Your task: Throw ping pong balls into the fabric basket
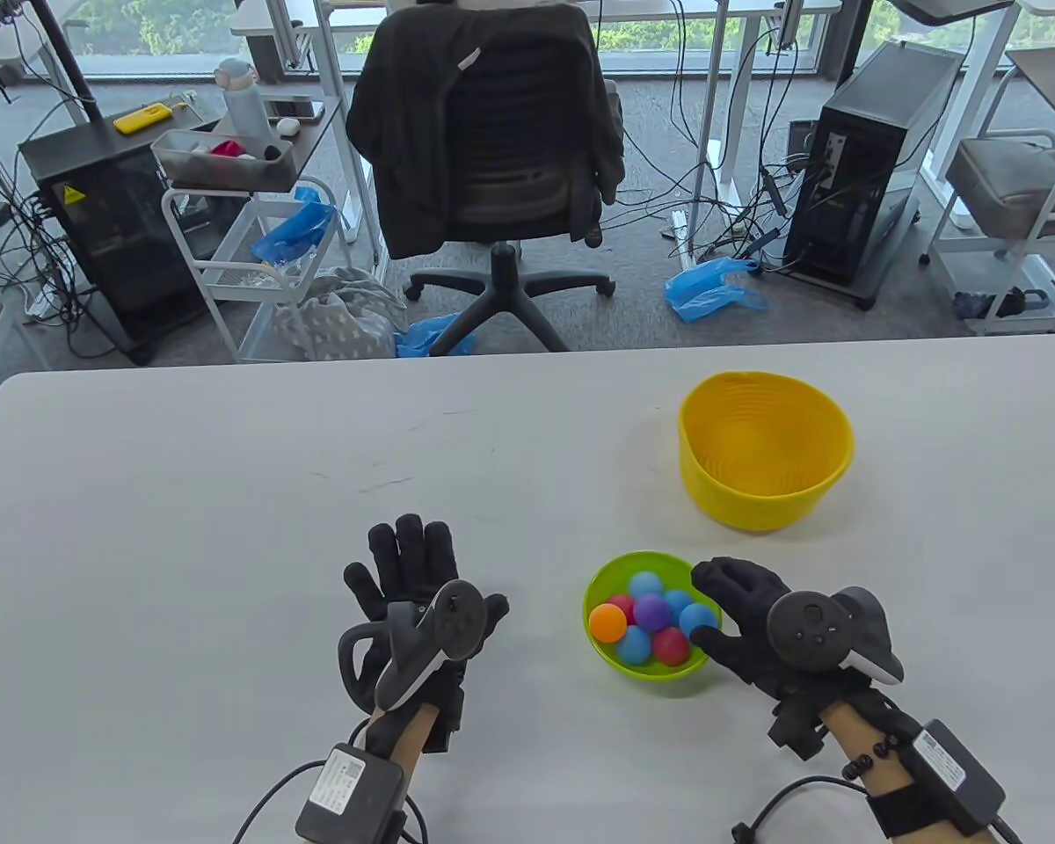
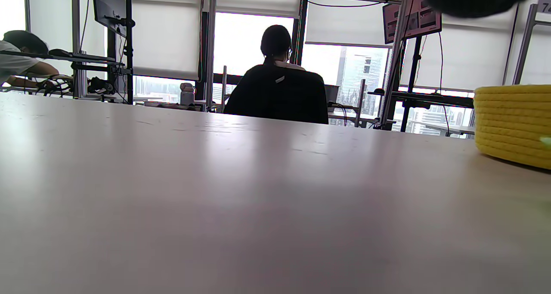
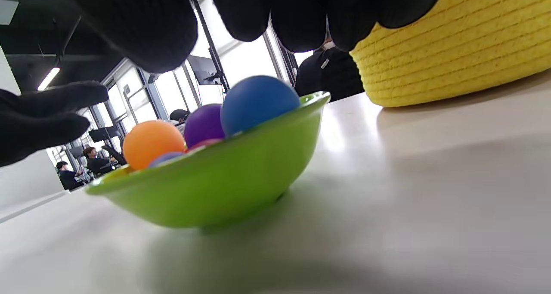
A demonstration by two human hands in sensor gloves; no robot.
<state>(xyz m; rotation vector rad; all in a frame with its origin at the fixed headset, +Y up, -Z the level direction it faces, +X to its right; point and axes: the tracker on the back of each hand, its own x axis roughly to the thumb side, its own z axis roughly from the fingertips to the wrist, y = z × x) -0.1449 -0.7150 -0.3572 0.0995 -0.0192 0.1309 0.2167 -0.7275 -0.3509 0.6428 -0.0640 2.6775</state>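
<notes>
- Pale grey table (image 1: 185, 527) fills the foreground, with an office chair draped in a dark jacket, trolleys and trailing cables on the floor beyond its far edge.
- Over on the person's right sits the green bowl (image 1: 646, 673), piled with ping pong balls (image 1: 655, 615): several blue, a couple of red, one purple on top, one orange (image 1: 607, 623) at the bowl's left side.
- From the right wrist view, those balls are smooth, matte and round, heaped above the rim, so they look easy to pluck from the top.
- Just beyond the bowl stands the yellow fabric basket (image 1: 765, 497), upright, mouth open, ribbed in coiled rows, with no ball visible inside.
- That layout makes sense to me: supply near, target a short lob away on the same side.
- Right hand (image 1: 752, 629) hovers at the bowl's right rim, thumb apart from the fingers (image 3: 297, 23), nothing in it, shaped as if about to pick a ball, likely a blue one beside it.
- Left hand (image 1: 413, 598) lies flat on the table, well left of the bowl, fingers spread and holding nothing, apparently just parked out of the throwing line.
- My read: the tossing is at its very start, with every ball I can see sitting in the bowl.
</notes>
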